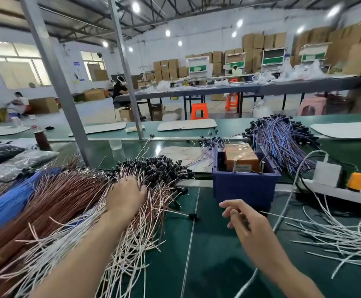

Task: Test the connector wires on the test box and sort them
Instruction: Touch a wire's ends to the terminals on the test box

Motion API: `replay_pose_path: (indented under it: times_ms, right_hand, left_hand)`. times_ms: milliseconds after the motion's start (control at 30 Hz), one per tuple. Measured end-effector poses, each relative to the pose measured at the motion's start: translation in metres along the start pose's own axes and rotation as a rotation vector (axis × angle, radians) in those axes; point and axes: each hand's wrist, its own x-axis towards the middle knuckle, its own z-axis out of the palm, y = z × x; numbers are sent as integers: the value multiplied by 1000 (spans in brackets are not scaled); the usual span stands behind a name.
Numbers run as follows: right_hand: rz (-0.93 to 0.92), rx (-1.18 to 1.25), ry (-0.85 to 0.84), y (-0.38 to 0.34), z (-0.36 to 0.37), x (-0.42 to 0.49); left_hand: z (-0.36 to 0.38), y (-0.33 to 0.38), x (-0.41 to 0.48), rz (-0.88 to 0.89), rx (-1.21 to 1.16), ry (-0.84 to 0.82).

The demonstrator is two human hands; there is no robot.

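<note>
A big pile of white and brown connector wires (pixel 153 181) with black plugs covers the left of the green table (pixel 207 254). My left hand (pixel 125 196) lies palm down on this pile, its fingers curled into the strands and their tips hidden. The test box (pixel 242 157), orange-brown, sits inside a blue bin (pixel 246 188) at centre right. My right hand (pixel 246 222) hovers in front of the bin with loosely bent fingers and nothing seen in them. One loose wire with a black plug (pixel 193 215) lies between my hands. A spread of white wires (pixel 347 239) is on the right.
Blue-and-purple wires (pixel 282 136) are heaped behind the bin. A white power strip with an orange plug (pixel 356 179) lies at right. Two slanted metal posts (pixel 67 104) rise from the table on the left. Bags of parts (pixel 13 160) sit far left. People work at distant tables.
</note>
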Motion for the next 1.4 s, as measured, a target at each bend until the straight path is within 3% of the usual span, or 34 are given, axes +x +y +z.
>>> replay_pose_path:
  times_ms: [133,300,433,633,733,833,967,1067,1200,1300,1400]
  right_hand:
    - [109,92,72,19,2,-5]
    - [171,185,218,35,-6,-7]
    - [186,229,270,38,-11,-9]
    - [178,255,299,36,-15,-11]
    - [176,282,299,31,-18,-13]
    - [145,391,268,25,-23,-12]
    - [213,738,41,18,-26,-5]
    - [254,938,-24,15,-29,-5]
    - [300,1111,2,14,-42,-6]
    - [336,1356,151,16,-61,-5]
    - [324,1438,107,17,-74,-5]
  left_hand:
    - [6,5,-5,79,65,60]
    - [-1,9,-2,-114,-330,42]
    - [-13,15,-5,-172,-608,96]
    - [-27,19,-10,-151,-628,319]
    - [-38,31,-18,38,-788,343]
    - [-51,59,-39,338,-845,318]
    - [-46,111,-92,718,-550,269]
    - [-23,144,-121,934,-258,63]
    - [-11,147,-127,1020,-83,-50]
    - [-18,122,-110,983,-148,-56]
    - [-27,93,-86,967,-125,101]
